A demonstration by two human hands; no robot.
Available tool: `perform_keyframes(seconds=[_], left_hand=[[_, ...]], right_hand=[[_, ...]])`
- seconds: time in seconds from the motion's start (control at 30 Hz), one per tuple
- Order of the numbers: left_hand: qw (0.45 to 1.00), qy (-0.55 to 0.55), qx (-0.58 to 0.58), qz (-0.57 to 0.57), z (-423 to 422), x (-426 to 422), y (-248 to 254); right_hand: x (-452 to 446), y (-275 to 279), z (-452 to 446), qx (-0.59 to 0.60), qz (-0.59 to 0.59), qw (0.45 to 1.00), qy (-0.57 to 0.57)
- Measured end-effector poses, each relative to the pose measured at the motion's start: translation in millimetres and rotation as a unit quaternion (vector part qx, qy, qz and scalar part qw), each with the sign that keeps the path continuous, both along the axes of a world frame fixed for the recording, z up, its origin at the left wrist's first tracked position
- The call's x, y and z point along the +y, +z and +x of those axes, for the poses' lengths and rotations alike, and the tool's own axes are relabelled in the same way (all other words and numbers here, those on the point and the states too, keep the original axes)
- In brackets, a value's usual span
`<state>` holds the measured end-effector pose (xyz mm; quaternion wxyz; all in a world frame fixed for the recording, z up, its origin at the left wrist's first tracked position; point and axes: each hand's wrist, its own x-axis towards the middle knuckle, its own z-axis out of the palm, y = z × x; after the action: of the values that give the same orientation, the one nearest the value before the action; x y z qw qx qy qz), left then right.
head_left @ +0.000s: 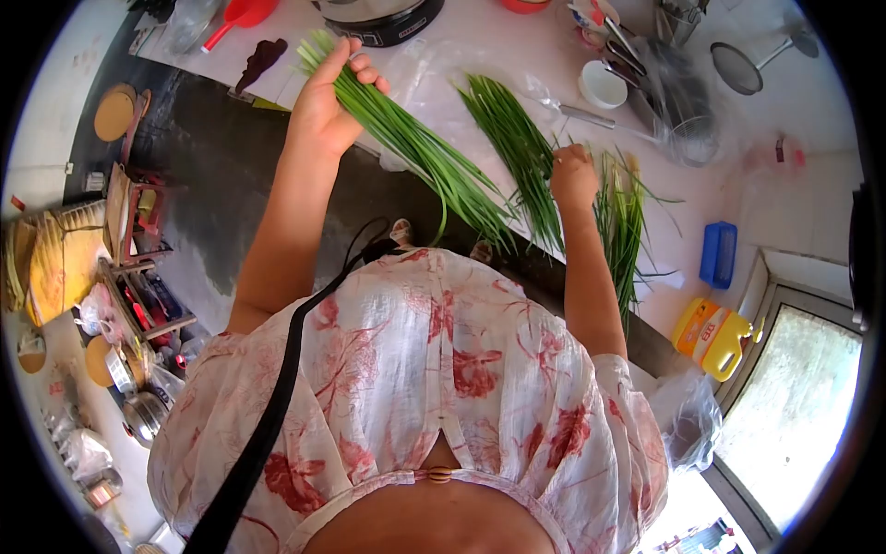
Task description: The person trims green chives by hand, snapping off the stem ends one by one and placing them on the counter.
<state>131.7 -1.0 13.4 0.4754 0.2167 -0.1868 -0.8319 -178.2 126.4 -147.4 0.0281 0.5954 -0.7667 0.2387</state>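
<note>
The left hand [340,90] curls around a neat green bunch [417,140] by the table [697,208] edge. The right hand [574,175] is bent; I can't tell if it grips anything. The middle pile [510,134] and right pile [621,217] seem left to do.

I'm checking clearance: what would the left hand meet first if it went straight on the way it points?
Probably the black appliance, which lies just past the left hand in this view; depth is unclear, so it might pass above.
</note>
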Motion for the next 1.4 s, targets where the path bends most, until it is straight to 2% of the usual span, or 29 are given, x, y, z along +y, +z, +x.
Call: perform_keyframes(seconds=[0.03,0.1,0.17,0.2,0.23,0.27,0.3,0.37,0.43,0.5,0.53,0.63,0.7,0.73,0.77,0.83,0.9,0.97,1.0,1.03,1.1,1.17,1.2,1.27,1.4], left_hand=[[1.000,0.000,0.002,0.000,-2,0,-1],[1.000,-0.007,0.022,0.011,-5,1,-3],[0.999,-0.008,0.030,0.016,-7,1,-5],[0.999,-0.008,0.038,0.020,-7,1,-5],[0.999,-0.004,0.036,0.020,-7,2,-6],[0.999,0.016,0.035,0.028,-8,4,-7],[0.998,0.037,0.033,0.036,-10,5,-9],[0.996,0.048,0.031,0.063,-18,11,-22],[0.994,0.055,0.021,0.090,-32,18,-40],[0.986,0.082,0.010,0.143,-48,23,-55],[0.983,0.078,0.007,0.167,-54,23,-62],[0.979,0.058,-0.006,0.194,-69,25,-79],[0.975,0.048,-0.020,0.217,-80,28,-89],[0.974,0.013,-0.034,0.222,-85,30,-100],[0.973,-0.021,-0.049,0.227,-89,31,-111],[0.974,-0.041,-0.046,0.218,-96,30,-134],[0.972,-0.085,-0.063,0.212,-103,23,-159],[0.965,-0.072,-0.090,0.235,-105,6,-169],[0.954,-0.032,-0.132,0.269,-105,-3,-171],[0.937,0.007,-0.173,0.303,-103,-12,-172],[0.931,0.016,-0.191,0.311,-94,-32,-181],[0.940,0.059,-0.174,0.288,-85,-53,-199],[0.939,0.056,-0.176,0.289,-82,-61,-199],[0.932,0.117,-0.185,0.288,-78,-70,-194],[0.940,0.086,-0.249,0.217,-67,-67,-193]], right_hand=[[-4,2,4,0.002,0.000,1.000,0.000],[-13,6,19,-0.114,0.024,0.991,0.062],[-24,8,28,-0.148,0.035,0.984,0.093],[-31,12,33,-0.241,0.087,0.963,0.082],[-36,17,37,-0.331,0.140,0.931,0.071],[-38,23,40,-0.477,0.150,0.859,0.108],[-37,35,44,-0.477,0.152,0.858,0.114],[-29,63,58,-0.659,0.154,0.696,0.241],[-17,76,67,-0.577,0.196,0.737,0.292],[-8,90,68,-0.575,0.204,0.731,0.305],[-5,88,64,-0.588,0.296,0.694,0.291],[7,87,57,-0.608,0.392,0.659,0.205],[16,75,44,-0.428,0.274,0.817,0.272],[21,74,40,-0.392,0.265,0.839,0.268],[25,74,35,-0.390,0.266,0.839,0.270],[28,72,29,-0.345,0.353,0.848,0.195],[27,63,28,-0.325,0.338,0.862,0.193],[19,58,34,-0.316,0.344,0.872,0.144],[13,48,37,-0.255,0.302,0.906,0.153],[5,46,43,-0.256,0.302,0.906,0.150],[-14,40,60,-0.179,0.252,0.938,0.157],[-30,21,76,-0.163,0.223,0.947,0.162],[-36,12,84,-0.144,0.192,0.956,0.170],[-45,1,100,-0.132,0.189,0.961,0.154],[-50,-11,115,-0.090,0.209,0.964,0.134]])
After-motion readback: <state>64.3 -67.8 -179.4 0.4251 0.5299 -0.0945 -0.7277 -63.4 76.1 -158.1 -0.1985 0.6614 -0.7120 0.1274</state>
